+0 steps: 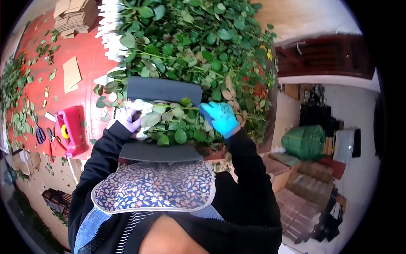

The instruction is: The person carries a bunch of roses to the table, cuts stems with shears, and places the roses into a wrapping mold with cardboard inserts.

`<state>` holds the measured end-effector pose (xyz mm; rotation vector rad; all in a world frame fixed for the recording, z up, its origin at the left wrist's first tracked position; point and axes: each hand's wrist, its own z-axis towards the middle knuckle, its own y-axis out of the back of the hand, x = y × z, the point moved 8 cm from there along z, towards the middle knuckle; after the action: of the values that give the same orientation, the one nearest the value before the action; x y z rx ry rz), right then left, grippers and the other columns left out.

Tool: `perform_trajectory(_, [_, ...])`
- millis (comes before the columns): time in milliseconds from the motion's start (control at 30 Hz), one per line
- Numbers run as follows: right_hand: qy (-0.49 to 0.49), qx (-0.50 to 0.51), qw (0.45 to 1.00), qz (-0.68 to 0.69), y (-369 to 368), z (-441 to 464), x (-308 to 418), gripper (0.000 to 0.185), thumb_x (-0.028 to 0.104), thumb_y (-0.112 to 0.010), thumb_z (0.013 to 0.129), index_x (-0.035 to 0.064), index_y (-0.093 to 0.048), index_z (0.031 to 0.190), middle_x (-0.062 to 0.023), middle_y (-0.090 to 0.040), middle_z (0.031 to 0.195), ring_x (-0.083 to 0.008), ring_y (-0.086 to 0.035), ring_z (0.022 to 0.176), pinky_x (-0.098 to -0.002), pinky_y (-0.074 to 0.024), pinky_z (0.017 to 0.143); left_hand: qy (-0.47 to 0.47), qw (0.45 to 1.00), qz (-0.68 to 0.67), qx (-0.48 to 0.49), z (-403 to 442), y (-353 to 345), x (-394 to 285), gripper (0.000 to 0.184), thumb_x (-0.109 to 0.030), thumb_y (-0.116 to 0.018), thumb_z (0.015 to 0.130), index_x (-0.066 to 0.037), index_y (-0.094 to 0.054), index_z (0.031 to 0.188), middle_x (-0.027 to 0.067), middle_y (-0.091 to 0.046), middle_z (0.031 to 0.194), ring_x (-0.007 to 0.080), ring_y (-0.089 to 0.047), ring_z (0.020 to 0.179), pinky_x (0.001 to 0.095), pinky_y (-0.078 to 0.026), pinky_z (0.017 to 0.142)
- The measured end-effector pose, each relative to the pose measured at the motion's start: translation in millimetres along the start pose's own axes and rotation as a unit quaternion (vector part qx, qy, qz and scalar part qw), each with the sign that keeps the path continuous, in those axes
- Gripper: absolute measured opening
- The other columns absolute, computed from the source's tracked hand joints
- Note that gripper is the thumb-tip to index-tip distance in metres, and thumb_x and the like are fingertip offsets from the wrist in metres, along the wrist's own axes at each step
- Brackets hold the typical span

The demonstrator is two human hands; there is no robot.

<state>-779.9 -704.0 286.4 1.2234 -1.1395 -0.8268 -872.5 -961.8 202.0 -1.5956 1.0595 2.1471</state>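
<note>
My left hand [128, 118], in a pale purple glove, curls around the white-wrapped end of a bunch of leafy stems [169, 120]. The stems lie sideways across a dark grey holder, with its back panel [165, 89] behind them and its front panel [160, 152] nearest my body. My right hand [222, 118], in a blue glove, closes around the stems at the other end, partly hiding them. White-wrapped heads [112, 38] line the left side of a large leafy pile [182, 42] beyond the holder.
On the red table [91, 55] are stacked cardboard pieces [76, 19], a loose cardboard sheet [72, 74], a pink tape dispenser [72, 131], scissors [40, 134], red-handled pruners [51, 142] and scattered leaves. Boxes [298, 207] and a green sack [303, 142] stand to the right.
</note>
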Motion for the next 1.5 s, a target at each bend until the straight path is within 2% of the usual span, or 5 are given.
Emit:
perform_trajectory(333, [-0.122,0.033,0.983,-0.135,14.8,19.0,14.9,0.023,0.027,-0.061,0.084,0.0126,-0.062,0.102,-0.0107,-0.061,0.094,-0.0312,-0.062,0.081,-0.0443,-0.0484,0.071,0.156,0.956,-0.243,-0.045,-14.0,-4.8,72.1,0.021,-0.008,-0.056,0.099,-0.003,-0.061,0.118,0.0049,-0.067,0.114,0.0130,-0.061,0.105,0.0271,-0.046,0.094])
perform_trajectory(467, [0.070,0.031,0.996,0.044,37.2,57.1,98.6,0.021,0.026,-0.060,0.086,0.0121,-0.059,0.101,-0.0083,-0.060,0.085,-0.0271,-0.064,0.069,-0.0407,-0.0504,0.060,0.252,0.921,-0.296,-0.010,-25.7,-12.2,82.9,0.034,-0.005,-0.060,0.095,-0.003,-0.054,0.129,0.0051,-0.065,0.117,0.0125,-0.061,0.106,0.0272,-0.049,0.093])
perform_trajectory(800, [0.033,0.016,0.999,-0.019,-94.4,85.2,87.1,0.029,0.029,-0.059,0.092,0.0078,-0.063,0.111,-0.0126,-0.068,0.092,-0.0293,-0.066,0.072,-0.0426,-0.0527,0.064,0.170,0.983,-0.065,0.020,-12.2,8.8,62.3,0.020,-0.010,-0.059,0.096,-0.002,-0.064,0.113,0.0091,-0.068,0.106,0.0164,-0.064,0.097,0.0298,-0.050,0.087])
perform_trajectory(933, [0.017,-0.031,0.999,0.005,-92.6,83.7,84.1,0.024,0.029,-0.062,0.091,0.0111,-0.066,0.107,-0.0116,-0.068,0.091,-0.0317,-0.066,0.080,-0.0446,-0.0523,0.070,-0.043,0.997,-0.005,-0.062,-3.9,21.2,21.0,0.016,-0.017,-0.065,0.091,-0.002,-0.067,0.097,0.0110,-0.068,0.091,0.0275,-0.066,0.086,0.0351,-0.052,0.077])
perform_trajectory(1500, [-0.006,-0.008,1.000,0.008,-88.5,84.0,87.8,0.024,0.018,-0.065,0.083,0.0131,-0.067,0.107,-0.0117,-0.067,0.097,-0.0315,-0.065,0.090,-0.0428,-0.0512,0.077,0.023,0.987,0.037,-0.152,-29.5,52.0,34.0,0.011,-0.016,-0.066,0.086,-0.006,-0.062,0.083,0.0097,-0.062,0.072,0.0286,-0.063,0.068,0.0385,-0.050,0.062])
